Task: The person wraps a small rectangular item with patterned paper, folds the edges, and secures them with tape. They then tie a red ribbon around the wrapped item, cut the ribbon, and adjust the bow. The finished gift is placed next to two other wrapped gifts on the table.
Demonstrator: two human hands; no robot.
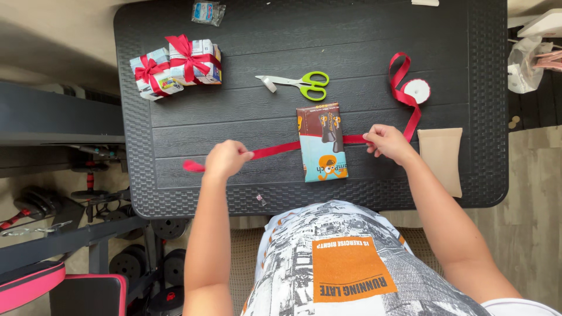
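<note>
A small box wrapped in blue, brown and orange cartoon paper (pixel 321 142) lies on the black plastic table (pixel 234 117). A red ribbon (pixel 275 150) runs under the box from left to right. My left hand (pixel 226 159) pinches the ribbon left of the box, with the loose end sticking out past it. My right hand (pixel 387 143) grips the ribbon just right of the box. From there the ribbon curls up to a white spool (pixel 417 90).
Green-handled scissors (pixel 298 84) lie behind the box. Two wrapped boxes with red bows (pixel 175 65) sit at the back left. A brown envelope (pixel 442 158) lies at the right edge, a small clear packet (pixel 207 11) at the back. Gym weights stand on the floor left.
</note>
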